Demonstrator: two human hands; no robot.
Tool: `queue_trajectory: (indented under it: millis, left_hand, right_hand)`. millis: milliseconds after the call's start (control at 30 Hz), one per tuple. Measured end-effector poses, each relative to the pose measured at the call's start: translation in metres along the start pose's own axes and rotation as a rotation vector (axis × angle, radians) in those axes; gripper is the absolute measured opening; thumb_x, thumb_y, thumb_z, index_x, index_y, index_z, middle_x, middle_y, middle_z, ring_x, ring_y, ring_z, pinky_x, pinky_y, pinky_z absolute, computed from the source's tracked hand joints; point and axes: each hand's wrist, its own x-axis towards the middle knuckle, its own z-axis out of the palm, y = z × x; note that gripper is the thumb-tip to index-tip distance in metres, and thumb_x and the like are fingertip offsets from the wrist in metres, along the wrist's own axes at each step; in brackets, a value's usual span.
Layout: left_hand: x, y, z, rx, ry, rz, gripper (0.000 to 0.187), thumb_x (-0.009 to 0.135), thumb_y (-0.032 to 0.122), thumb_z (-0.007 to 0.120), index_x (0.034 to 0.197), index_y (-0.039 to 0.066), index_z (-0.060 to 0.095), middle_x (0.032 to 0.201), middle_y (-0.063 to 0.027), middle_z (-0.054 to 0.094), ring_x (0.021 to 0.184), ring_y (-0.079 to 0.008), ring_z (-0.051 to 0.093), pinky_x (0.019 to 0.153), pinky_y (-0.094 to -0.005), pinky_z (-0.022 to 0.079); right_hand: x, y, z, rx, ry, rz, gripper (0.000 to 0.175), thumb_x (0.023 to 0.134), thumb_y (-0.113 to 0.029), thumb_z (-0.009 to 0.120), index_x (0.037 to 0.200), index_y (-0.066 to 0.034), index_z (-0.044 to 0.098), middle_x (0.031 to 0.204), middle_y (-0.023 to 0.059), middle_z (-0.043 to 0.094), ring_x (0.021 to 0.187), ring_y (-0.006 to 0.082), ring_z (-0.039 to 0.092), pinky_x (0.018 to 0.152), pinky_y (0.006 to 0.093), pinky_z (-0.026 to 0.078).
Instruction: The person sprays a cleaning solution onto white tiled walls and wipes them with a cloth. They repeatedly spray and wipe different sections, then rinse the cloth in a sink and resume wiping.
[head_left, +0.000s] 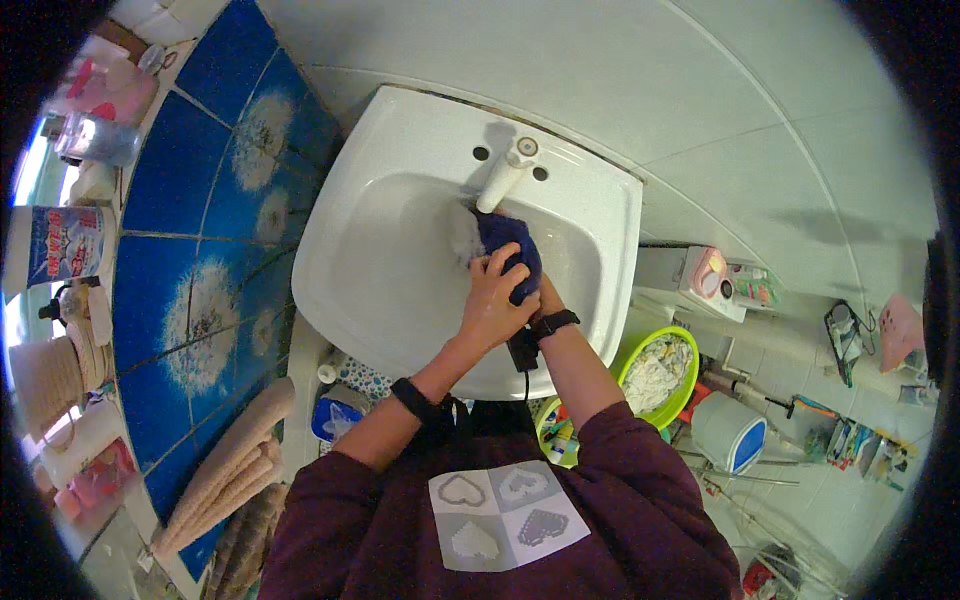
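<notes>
A bunched dark blue cloth is held in the washbasin, just below the spout of the white tap. My left hand presses on it from above with bent fingers. From beneath and the right, my right hand grips the same cloth, its fingers mostly hidden. White foam clings to the cloth's left side. Beside my right wrist is a small black box with a cord. Dark bands circle both wrists. Whether water is running cannot be made out.
Right of the basin stand a green tub of pale crumpled material and a lidded bin. Towels hang at the left by blue tiles. Bottles and a labelled tub line the left ledge.
</notes>
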Motion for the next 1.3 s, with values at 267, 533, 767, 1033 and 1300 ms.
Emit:
queue_trajectory:
  millis: [267,533,767,1033,1300]
  left_hand:
    - [0.033,-0.088,0.008,0.195,-0.016,-0.302,0.042,0.076,0.017,0.068,0.112,0.003,0.054,0.109,-0.0182,0.056,0.101,-0.0383,0.054,0.085,-0.0462,0.045]
    - [0.031,-0.157,-0.036,0.588,-0.359,-0.006,0.086,0.073,0.031,0.075,0.145,0.021,0.028,0.147,-0.0211,0.025,0.130,-0.0430,0.032,0.106,-0.0515,0.030]
    - [0.052,-0.147,0.006,0.026,-0.635,-0.653,0.069,0.074,0.015,0.062,0.137,0.002,0.037,0.137,-0.0215,0.038,0.124,-0.0344,0.041,0.099,-0.0437,0.038]
    - [0.027,-0.065,-0.014,-0.059,-0.518,-0.193,0.061,0.080,0.010,0.058,0.134,-0.011,0.037,0.141,-0.0233,0.037,0.128,-0.0318,0.039,0.107,-0.0387,0.028]
    - [0.051,-0.130,0.003,0.182,-0.276,-0.168,0.053,0.087,0.024,0.056,0.124,-0.014,0.046,0.128,-0.0323,0.047,0.123,-0.0455,0.041,0.106,-0.0456,0.030]
  right_hand:
    - [-0.022,0.012,0.005,-0.783,0.336,-0.525,0.015,0.087,-0.015,0.056,0.095,-0.0034,0.059,0.084,0.0047,0.063,0.077,0.0182,0.060,0.071,0.0349,0.050]
    - [-0.063,0.026,-0.034,-2.168,0.535,-0.559,0.059,0.072,-0.024,0.071,0.127,-0.0303,0.052,0.141,0.0171,0.038,0.115,0.0405,0.046,0.091,0.0542,0.042]
    - [-0.014,0.003,-0.037,-1.145,0.350,-0.550,0.077,0.074,-0.036,0.067,0.141,-0.0138,0.036,0.142,0.0196,0.036,0.128,0.0379,0.038,0.102,0.0492,0.035]
    - [-0.003,0.001,-0.015,-0.260,0.213,-0.315,0.063,0.083,-0.044,0.065,0.132,-0.0071,0.047,0.135,0.0135,0.047,0.121,0.0233,0.044,0.102,0.0369,0.034]
    - [0.014,0.023,0.007,-0.581,0.618,-0.615,0.036,0.079,-0.026,0.063,0.105,-0.0014,0.063,0.090,0.0168,0.068,0.084,0.0265,0.064,0.075,0.0374,0.050]
